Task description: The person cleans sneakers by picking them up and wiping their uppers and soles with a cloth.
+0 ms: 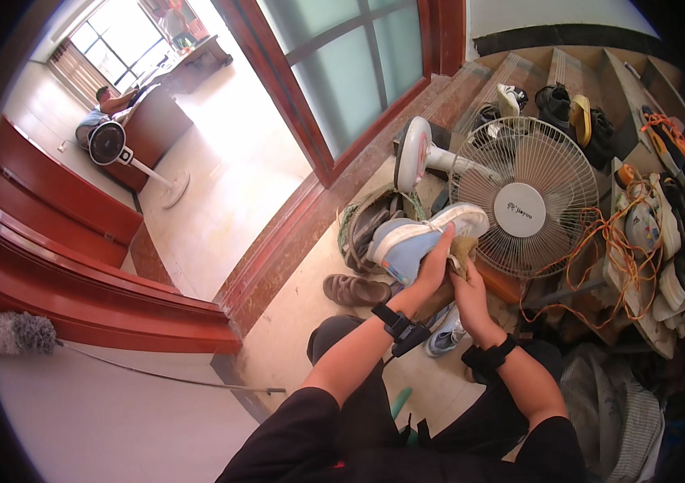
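A light-blue and white canvas sneaker (399, 244) is in my left hand (437, 259), its white sole side turned up and away from me. My right hand (470, 290) pinches a tan, cloth-like piece (463, 249) against the sneaker's near side; its exact kind is unclear. Below my hands, a blue sneaker with white laces (446, 332) stands on the floor, partly hidden by my forearms. To the left of it lies a brown clog-style slipper (355, 290). Just behind the held sneaker is a woven basket (348, 232) with dark footwear in it.
A white electric fan (520, 208) leans close beyond my hands. Orange cord (626, 256) tangles over shoes at right. More shoes (553, 105) sit on the stairs (517, 69). A grey duster (19, 333) lies left. Through the doorway, a person (114, 102) sits near a pedestal fan (107, 143).
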Tool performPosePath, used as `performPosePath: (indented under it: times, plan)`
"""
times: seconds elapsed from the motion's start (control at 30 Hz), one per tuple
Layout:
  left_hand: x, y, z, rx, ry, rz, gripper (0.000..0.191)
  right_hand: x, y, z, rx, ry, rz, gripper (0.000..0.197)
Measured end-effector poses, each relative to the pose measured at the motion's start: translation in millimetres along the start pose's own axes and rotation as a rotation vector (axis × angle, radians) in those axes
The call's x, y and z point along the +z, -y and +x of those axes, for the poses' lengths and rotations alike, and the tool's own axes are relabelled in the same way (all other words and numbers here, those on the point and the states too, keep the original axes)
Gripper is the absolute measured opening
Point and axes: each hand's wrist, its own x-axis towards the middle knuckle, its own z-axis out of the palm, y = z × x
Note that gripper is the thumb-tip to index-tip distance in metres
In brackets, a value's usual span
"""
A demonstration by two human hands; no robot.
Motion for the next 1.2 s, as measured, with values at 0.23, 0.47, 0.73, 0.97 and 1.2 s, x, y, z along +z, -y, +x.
performPosePath:
  times: [0.23, 0.47, 0.73, 0.97, 1.2]
  plan:
    - [-8.2, -27.4, -0.5, -0.033, 0.079, -0.163, 0.048, -13.0, 10.1, -1.0, 0.036, 0.101, -0.059, 0.038]
    - [-5.1, -5.0, -4.0, -0.001, 0.073, -0.117, 0.051, -59.0, 42.3, 49.5, 0.071, -0.257, 0.267, 0.041]
    - [-5.6, -15.1, -8.8, -0.064, 0.012, -0.22, 0.05, -83.6, 53.4, 64.9, 0.005, -0.452, 0.348, 0.035]
    - [-11.9, -25.7, -20.1, 0.052, -0.004, -0.136, 0.048, -47.5, 37.6, 44.8, -0.036, -0.207, 0.048, 0.029]
    - [-0.7, -18.2, -28.1, 0.152, -0.119, 0.033, 0.038, -20.9, 25.2, 26.8, 0.003, 0.1, -0.123, 0.026]
